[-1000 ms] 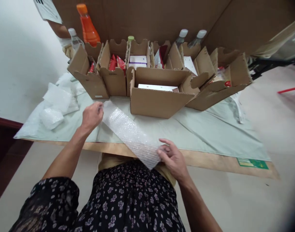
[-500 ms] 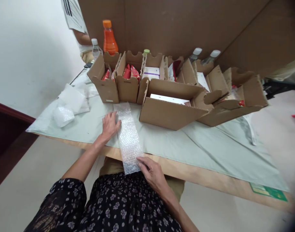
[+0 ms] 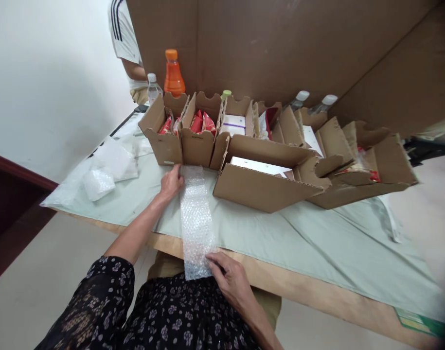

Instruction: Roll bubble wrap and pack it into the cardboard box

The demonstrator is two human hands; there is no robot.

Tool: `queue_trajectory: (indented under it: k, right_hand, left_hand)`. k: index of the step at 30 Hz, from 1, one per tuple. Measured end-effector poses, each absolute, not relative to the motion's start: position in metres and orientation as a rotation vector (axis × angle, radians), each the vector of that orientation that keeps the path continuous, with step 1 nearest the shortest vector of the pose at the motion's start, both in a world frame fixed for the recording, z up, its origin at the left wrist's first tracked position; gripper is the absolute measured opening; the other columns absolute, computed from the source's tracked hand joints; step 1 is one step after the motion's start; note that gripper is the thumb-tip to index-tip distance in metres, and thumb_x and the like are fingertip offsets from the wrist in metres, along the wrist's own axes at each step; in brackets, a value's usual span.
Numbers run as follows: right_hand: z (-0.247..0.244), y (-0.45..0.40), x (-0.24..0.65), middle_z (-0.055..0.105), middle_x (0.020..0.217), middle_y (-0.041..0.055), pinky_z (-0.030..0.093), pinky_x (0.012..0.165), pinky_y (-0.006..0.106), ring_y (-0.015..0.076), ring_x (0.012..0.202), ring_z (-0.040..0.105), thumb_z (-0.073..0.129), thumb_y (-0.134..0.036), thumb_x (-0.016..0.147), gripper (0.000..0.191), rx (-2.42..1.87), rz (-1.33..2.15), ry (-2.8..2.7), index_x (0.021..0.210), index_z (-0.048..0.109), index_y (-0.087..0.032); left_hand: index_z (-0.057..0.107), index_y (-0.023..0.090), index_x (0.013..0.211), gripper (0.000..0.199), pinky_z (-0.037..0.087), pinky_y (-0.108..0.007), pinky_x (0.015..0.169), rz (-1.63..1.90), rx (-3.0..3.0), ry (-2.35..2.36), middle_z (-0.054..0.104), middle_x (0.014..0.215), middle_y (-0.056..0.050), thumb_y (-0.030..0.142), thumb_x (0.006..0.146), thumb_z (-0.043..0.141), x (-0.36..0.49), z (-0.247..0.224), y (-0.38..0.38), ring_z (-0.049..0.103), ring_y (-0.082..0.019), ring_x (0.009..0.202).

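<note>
I have the right hand (image 3: 231, 277) at the near end of the wrap (image 3: 197, 214), thumb and forefinger pinching its right edge. The left hand (image 3: 171, 182) is at the far end, on the wrap's left side; its fingers are curled, and from here I cannot tell whether they grip the film or only rest against it. The wrap itself, a long strip of clear bubble film, runs lengthwise between the two hands across the pale green cloth (image 3: 269, 238), its near end reaching past the table's wooden edge (image 3: 280, 288) to the wearer's dark flowered top (image 3: 174, 316).

Just right of the wrap I see the front carton (image 3: 258, 190), set crosswise, with a white box (image 3: 260, 166) inside. Beyond it stands a row of open cartons: the two leftmost hold red packets (image 3: 203, 122), the next a white box with a purple stripe (image 3: 233, 124).

To the left of the left hand, more film (image 3: 115, 158) lies heaped on the cloth. Behind the row I make out an orange bottle (image 3: 174, 78), a clear bottle (image 3: 154, 87) beside it, and two white-capped bottles farther right, all before a tall brown panel (image 3: 266, 43). At back left, another person's white sleeve (image 3: 125, 34) shows.
</note>
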State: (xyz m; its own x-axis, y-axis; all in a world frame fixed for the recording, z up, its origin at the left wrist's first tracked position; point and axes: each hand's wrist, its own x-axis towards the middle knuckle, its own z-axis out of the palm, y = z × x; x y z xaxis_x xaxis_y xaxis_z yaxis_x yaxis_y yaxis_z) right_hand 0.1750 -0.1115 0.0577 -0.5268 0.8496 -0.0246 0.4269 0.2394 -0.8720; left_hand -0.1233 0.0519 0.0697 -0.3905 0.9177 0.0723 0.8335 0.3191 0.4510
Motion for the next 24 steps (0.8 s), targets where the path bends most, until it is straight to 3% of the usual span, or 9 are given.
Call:
queue_trajectory:
  k: [7, 11, 15, 19, 24]
  right_hand:
    - [0.066, -0.116, 0.165, 0.080, 0.116, 0.0071, 0.060, 0.097, 0.041, 0.0249, 0.106, 0.076, 0.058, -0.025, 0.094, 0.031, -1.118, 1.446, -2.094, 0.117, 0.078, -0.024]
    - [0.063, -0.120, 0.160, 0.080, 0.115, 0.0077, 0.059, 0.097, 0.041, 0.0247, 0.104, 0.076, 0.058, -0.025, 0.094, 0.031, -1.089, 1.456, -2.076, 0.118, 0.078, -0.023]
    - [0.058, -0.120, 0.161, 0.080, 0.115, 0.0073, 0.059, 0.095, 0.041, 0.0253, 0.104, 0.076, 0.057, -0.027, 0.095, 0.030, -1.077, 1.469, -2.055, 0.117, 0.078, -0.023]
    - [0.059, -0.118, 0.159, 0.081, 0.113, 0.0060, 0.058, 0.095, 0.042, 0.0258, 0.103, 0.076, 0.056, -0.027, 0.095, 0.029, -1.079, 1.480, -2.082, 0.112, 0.079, -0.025]
    - [0.062, -0.120, 0.158, 0.081, 0.113, 0.0071, 0.057, 0.095, 0.042, 0.0262, 0.104, 0.076, 0.056, -0.030, 0.095, 0.029, -1.091, 1.486, -2.036, 0.112, 0.079, -0.024]
  left_hand:
    - [0.054, 0.016, 0.148, 0.054, 0.051, -0.041, 0.103, 0.663, 1.796, 2.320, 0.068, 0.134, -0.016, 0.014, 0.094, 0.051, -0.106, 0.083, 0.068, 0.065, -0.031, 0.122]
    - [0.055, 0.014, 0.145, 0.053, 0.046, -0.048, 0.111, 0.718, 2.082, 2.227, 0.060, 0.144, -0.019, 0.018, 0.093, 0.056, -0.096, 0.076, 0.038, 0.057, -0.034, 0.132]
    - [0.060, 0.016, 0.141, 0.045, 0.039, -0.053, 0.119, 0.422, 2.364, 1.879, 0.056, 0.154, -0.017, 0.029, 0.099, 0.055, -0.085, 0.056, -0.010, 0.049, -0.034, 0.144]
    - [0.054, 0.015, 0.150, 0.051, 0.027, -0.058, 0.127, 0.259, 2.344, 1.825, 0.044, 0.165, -0.018, 0.030, 0.102, 0.053, -0.080, 0.049, -0.029, 0.035, -0.036, 0.157]
    - [0.064, 0.014, 0.139, 0.043, 0.033, -0.057, 0.124, 0.631, 2.271, 1.715, 0.052, 0.159, -0.020, 0.030, 0.101, 0.055, -0.076, 0.066, -0.056, 0.042, -0.036, 0.152]
